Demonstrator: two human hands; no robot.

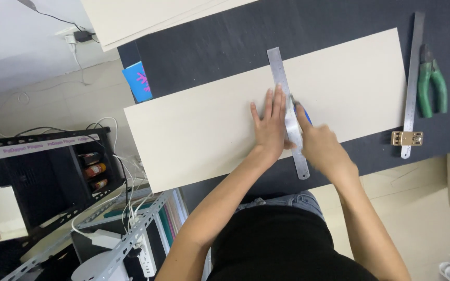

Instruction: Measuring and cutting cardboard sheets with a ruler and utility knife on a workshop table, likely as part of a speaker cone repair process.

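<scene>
While the left hand (270, 125) lies flat, the ruler (287, 112) runs near-vertical; right hand (319, 145) grips a blue cutter (303, 112).

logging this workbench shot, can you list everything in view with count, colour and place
board sheet: 1, pale beige, flat across the dark mat
steel ruler: 1, silver, laid across the board, under the left hand
cutting tool: 1, blue handle, against the ruler's right edge, in the right hand
cutting mat: 1, dark grey, covering the table
long ruler: 1, silver, right of the board
brass piece: 1, gold, on the long ruler's lower part
pliers: 1, green handles, far right on the mat
card: 1, blue with pink mark, mat's left edge
rack: 1, black, lower left, with cables
left hand: 1, flat, pressing ruler
right hand: 1, fingers closed on the cutting tool
</scene>
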